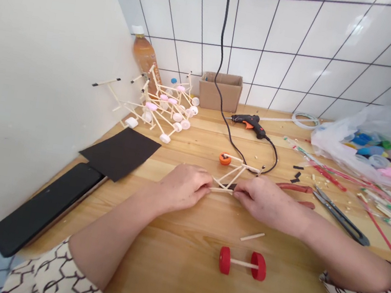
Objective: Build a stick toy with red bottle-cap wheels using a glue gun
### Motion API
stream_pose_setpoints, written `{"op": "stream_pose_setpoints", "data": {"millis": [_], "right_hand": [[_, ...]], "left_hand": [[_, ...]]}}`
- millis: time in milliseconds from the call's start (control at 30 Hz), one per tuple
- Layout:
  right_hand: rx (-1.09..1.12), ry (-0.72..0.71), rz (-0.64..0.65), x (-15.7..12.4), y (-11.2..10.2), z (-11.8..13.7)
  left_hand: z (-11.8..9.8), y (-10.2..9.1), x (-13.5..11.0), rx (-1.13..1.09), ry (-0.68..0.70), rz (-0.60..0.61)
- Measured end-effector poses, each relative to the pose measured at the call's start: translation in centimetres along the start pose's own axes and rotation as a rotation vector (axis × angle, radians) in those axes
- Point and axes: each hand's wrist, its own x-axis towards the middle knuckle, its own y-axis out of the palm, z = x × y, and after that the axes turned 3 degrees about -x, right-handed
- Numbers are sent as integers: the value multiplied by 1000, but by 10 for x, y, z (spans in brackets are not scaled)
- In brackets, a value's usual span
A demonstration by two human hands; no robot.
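1. Two bare hands lie at the centre of the head view, the left hand (183, 189) and the right hand (268, 202) meeting above the wooden tabletop (175, 277).
2. The fingers of the left hand (202, 180) and the fingers of the right hand (242, 192) are closed, each pinching one end of the lower stick of a thin wooden stick frame (230, 174). The frame is held just above the tabletop.
3. A small black piece (229, 186) sits on the frame between the two sets of fingers.
4. Just beyond the fingers, an orange bottle-cap wheel (225, 158) is at the frame's far end. Farther on lie a black hot glue gun (249, 124) and its black cord (224, 37), with a cardboard box (219, 92) against the tiled wall.
5. To the right of the fingers lie a pair of scissors (340, 216) and a plastic bag of coloured bottle caps (370, 144).
6. Below the fingers, nearer the person, are a loose wooden stick (252, 237) and a pair of red wheels on an axle (243, 263).
7. To the left of the fingers are a black sheet (120, 152) and a heap of finished stick frames with pink and white wheels (160, 106), with an orange drink bottle (145, 57) behind it.
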Motion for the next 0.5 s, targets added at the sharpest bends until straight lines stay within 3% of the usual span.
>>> {"op": "stream_pose_setpoints", "data": {"millis": [300,500], "right_hand": [[-115,182,95,-2,-9,20],[-147,184,135,-1,-15,28]], "left_hand": [[-2,8,-2,168,92,-103],[-9,11,-2,231,122,-163]]}}
